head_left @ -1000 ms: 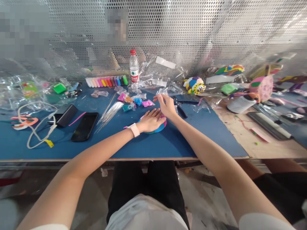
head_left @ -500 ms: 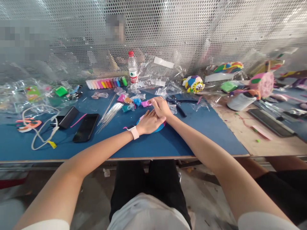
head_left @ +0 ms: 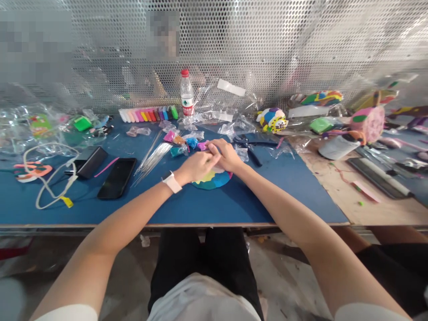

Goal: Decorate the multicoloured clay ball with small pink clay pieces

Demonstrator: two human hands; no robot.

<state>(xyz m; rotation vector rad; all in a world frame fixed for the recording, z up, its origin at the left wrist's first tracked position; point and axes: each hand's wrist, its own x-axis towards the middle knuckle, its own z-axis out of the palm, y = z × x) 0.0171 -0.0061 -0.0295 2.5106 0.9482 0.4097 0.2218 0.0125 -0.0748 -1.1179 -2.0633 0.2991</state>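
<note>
A flat, rounded clay piece (head_left: 216,182) in blue, yellow and pink lies on the blue mat in front of me. My left hand (head_left: 199,166), with a watch strap (head_left: 172,183) on its wrist, is tilted above its left part, holding nothing that I can see. My right hand (head_left: 224,154) rests over the far right part of the piece, fingers stretched to the left and close to the left fingertips. Both hands cover much of the clay. Just beyond them sit small bagged lumps of clay, among them a blue one (head_left: 191,142) and a pink one (head_left: 202,146).
A black phone (head_left: 117,178), a white cable (head_left: 42,189) and thin wires (head_left: 154,159) lie left. Behind stand a bottle (head_left: 187,96) and a row of clay sticks (head_left: 149,115). Pliers (head_left: 256,145) and a colourful clay figure (head_left: 272,120) are right. A perforated metal panel (head_left: 214,35) borders the back.
My left hand has lifted and turned from lying flat on the clay piece, shifting slightly left, so more yellow and blue shows. My right hand stays nearly in place, slightly lower.
</note>
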